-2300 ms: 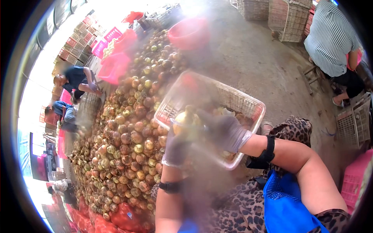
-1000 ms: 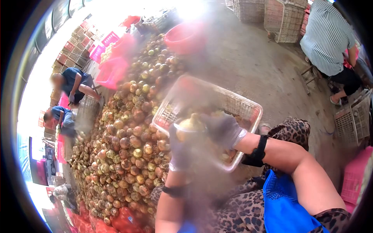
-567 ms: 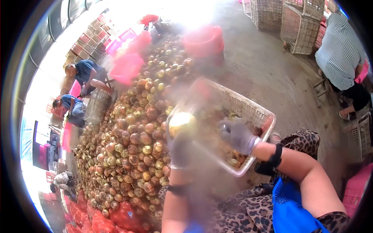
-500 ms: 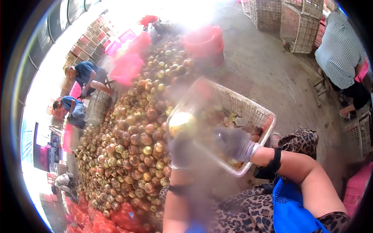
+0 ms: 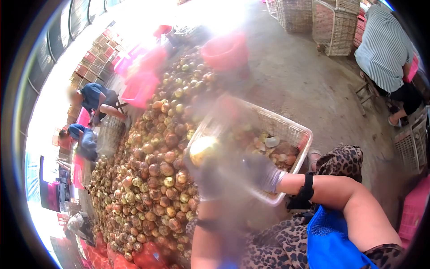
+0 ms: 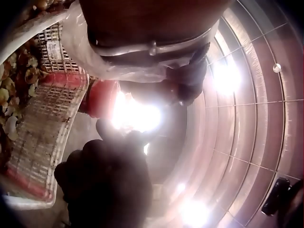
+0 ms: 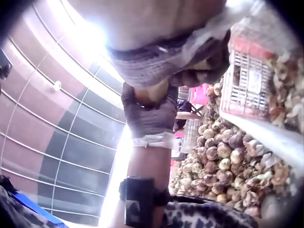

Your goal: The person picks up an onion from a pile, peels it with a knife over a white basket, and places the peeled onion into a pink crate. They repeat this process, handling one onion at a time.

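My gloved left hand (image 5: 208,177) grips an onion (image 5: 204,151) over the near left side of a white plastic basket (image 5: 298,127). In the right wrist view, that onion (image 7: 153,92) shows pale and tan between both hands, with the left hand (image 7: 149,116) wrapped round it from below. My gloved right hand (image 5: 262,171) is close on the right, blurred in the head view. From above, the right hand (image 7: 175,64) bends its fingers at the onion, with a pale bit under them; I cannot tell what they hold. Peeled skins (image 5: 264,148) lie in the basket.
A large heap of onions (image 5: 148,179) spreads along the left. Red net sacks (image 5: 148,256) lie in front of it, with a red tub (image 5: 225,51) beyond. Two people sit past the heap; a person in a striped shirt (image 5: 385,47) is at right, near wicker baskets (image 5: 333,27).
The right hand drew away from the onion over the basket, then came back beside it. A pale, translucent piece of skin now lies among the peelings. The left hand keeps the onion.
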Action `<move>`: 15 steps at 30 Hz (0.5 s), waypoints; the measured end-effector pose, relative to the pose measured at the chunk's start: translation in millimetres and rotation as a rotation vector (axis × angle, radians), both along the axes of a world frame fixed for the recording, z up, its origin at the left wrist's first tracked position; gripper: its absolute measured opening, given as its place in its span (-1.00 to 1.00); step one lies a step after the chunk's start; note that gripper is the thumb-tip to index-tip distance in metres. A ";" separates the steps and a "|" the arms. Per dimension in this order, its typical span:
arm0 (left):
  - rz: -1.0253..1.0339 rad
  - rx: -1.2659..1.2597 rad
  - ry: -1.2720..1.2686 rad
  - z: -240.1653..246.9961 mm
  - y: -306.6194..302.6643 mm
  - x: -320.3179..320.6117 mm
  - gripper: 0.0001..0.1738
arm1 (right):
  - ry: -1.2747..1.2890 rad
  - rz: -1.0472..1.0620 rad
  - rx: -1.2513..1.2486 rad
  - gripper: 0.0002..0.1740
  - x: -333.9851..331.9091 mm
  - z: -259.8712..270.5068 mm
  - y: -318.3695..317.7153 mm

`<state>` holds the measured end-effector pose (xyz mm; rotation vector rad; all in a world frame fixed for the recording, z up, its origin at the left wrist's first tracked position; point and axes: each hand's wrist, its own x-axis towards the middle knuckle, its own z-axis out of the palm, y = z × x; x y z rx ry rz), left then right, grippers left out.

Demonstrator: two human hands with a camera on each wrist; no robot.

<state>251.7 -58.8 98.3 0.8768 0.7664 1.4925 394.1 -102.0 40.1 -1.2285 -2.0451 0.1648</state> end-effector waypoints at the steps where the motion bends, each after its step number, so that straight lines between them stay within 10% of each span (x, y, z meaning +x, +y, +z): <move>1: -0.015 0.026 0.019 -0.6 1.8 -0.6 -0.20 | 0.027 0.030 0.042 -0.49 -3.2 -12.8 4.0; 3: -0.038 0.009 -0.036 -3.5 5.3 -3.5 -0.23 | 0.949 0.116 -0.512 -0.60 -27.5 -123.6 37.2; 7: -0.040 -0.021 -0.056 -6.3 1.5 -4.8 -0.25 | 1.737 0.070 -1.078 -0.62 34.4 14.9 27.9; 15: -0.102 -0.021 0.134 0.4 -16.5 10.1 -0.19 | 0.561 -0.193 -0.251 -0.72 18.6 49.4 21.7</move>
